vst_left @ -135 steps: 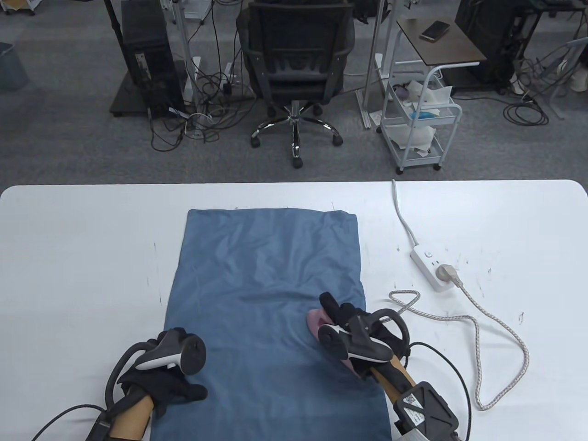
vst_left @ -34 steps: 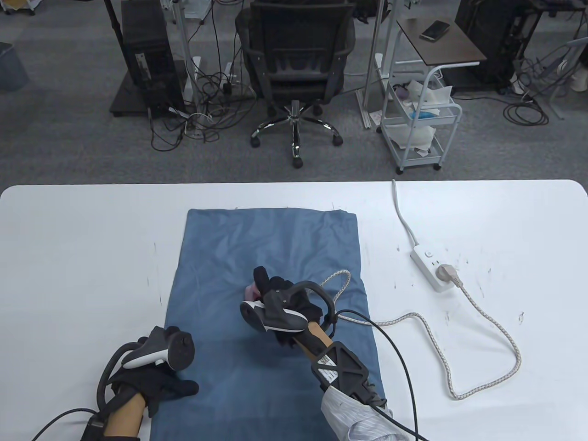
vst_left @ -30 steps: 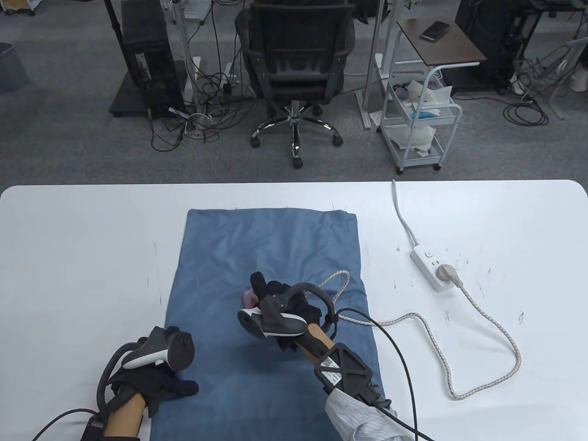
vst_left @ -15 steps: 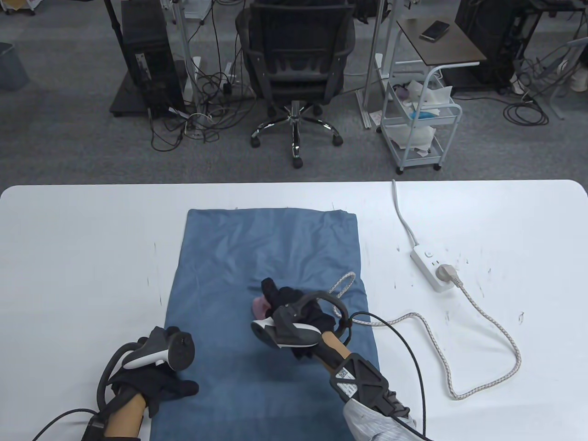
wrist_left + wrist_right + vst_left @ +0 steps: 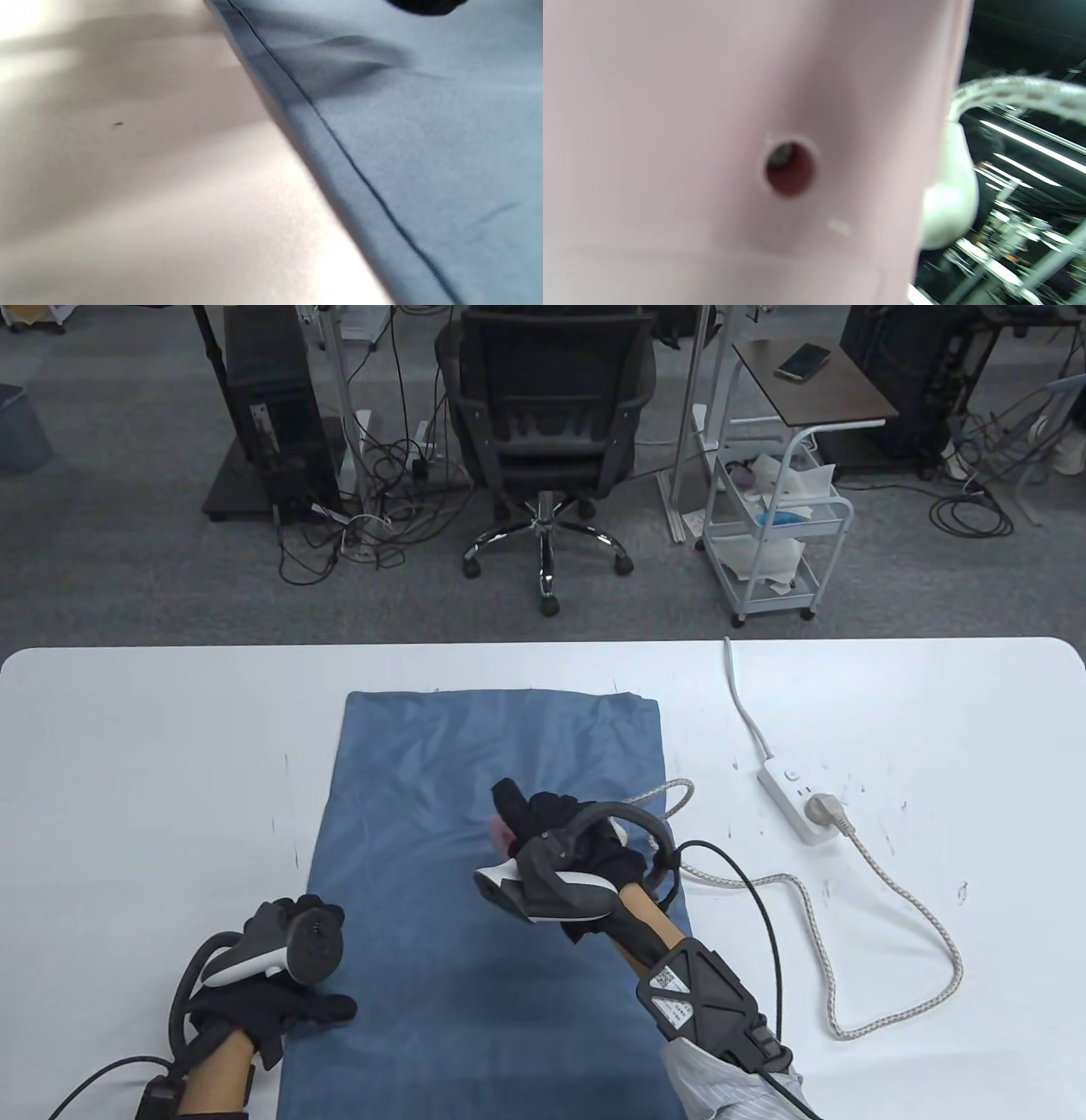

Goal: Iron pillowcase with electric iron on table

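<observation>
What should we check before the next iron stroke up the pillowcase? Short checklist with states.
1. Right hand grips the pink iron: ok.
2. Left hand holds down the pillowcase at its near left edge: ok.
3. Cloth ahead of the iron smooth: not ok, creases remain.
4. Braided cord off the cloth: not ok, a loop lies at the right edge.
5. Plug seated in the power strip: ok.
6. Soleplate flat on the cloth: cannot tell.

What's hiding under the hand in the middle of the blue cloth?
A pink iron: only a sliver peeks out past the right hand, which covers the rest. Its cord trails out to the right. Below lies the pillowcase.
</observation>
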A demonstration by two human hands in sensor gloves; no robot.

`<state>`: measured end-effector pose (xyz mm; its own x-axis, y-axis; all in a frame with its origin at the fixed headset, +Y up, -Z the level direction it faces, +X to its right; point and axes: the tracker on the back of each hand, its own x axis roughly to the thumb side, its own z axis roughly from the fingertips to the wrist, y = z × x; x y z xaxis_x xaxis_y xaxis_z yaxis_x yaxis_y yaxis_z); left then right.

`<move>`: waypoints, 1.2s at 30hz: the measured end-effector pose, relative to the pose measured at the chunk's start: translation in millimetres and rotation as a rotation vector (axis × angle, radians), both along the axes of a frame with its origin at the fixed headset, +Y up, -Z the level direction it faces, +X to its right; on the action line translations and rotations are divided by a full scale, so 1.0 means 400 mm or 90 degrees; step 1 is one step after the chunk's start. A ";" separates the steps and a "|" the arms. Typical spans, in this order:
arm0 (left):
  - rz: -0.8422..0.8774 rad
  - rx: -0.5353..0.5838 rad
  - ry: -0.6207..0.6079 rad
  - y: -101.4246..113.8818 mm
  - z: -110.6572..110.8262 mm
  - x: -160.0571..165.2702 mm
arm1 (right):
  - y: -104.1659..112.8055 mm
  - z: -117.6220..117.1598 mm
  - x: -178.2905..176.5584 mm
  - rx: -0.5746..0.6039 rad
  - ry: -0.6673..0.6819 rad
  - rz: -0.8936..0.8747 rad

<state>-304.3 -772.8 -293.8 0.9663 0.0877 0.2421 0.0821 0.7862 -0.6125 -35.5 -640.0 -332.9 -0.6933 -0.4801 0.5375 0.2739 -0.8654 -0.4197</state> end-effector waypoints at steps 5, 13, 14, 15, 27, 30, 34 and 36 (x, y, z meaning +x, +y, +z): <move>-0.070 -0.018 0.023 -0.017 -0.004 -0.026 | 0.019 0.097 -0.111 -0.050 0.119 -0.025; -0.087 -0.036 0.091 -0.034 -0.004 -0.057 | -0.185 0.140 -0.241 -0.126 0.263 0.022; -0.086 -0.037 0.094 -0.036 -0.004 -0.059 | -0.205 0.134 -0.251 -0.132 0.273 0.014; -0.085 -0.038 0.098 -0.036 -0.004 -0.059 | -0.214 0.128 -0.255 -0.133 0.272 0.004; -0.081 -0.059 0.099 -0.036 -0.010 -0.065 | -0.243 -0.095 -0.261 -0.044 0.055 -0.072; -0.063 -0.038 0.120 -0.025 -0.011 -0.075 | -0.222 -0.067 -0.261 -0.098 0.109 -0.097; -0.082 -0.037 0.144 -0.029 -0.010 -0.085 | -0.211 0.020 -0.277 -0.101 0.215 -0.088; -0.070 -0.042 0.155 -0.031 -0.011 -0.089 | -0.214 0.052 -0.293 -0.133 0.254 -0.085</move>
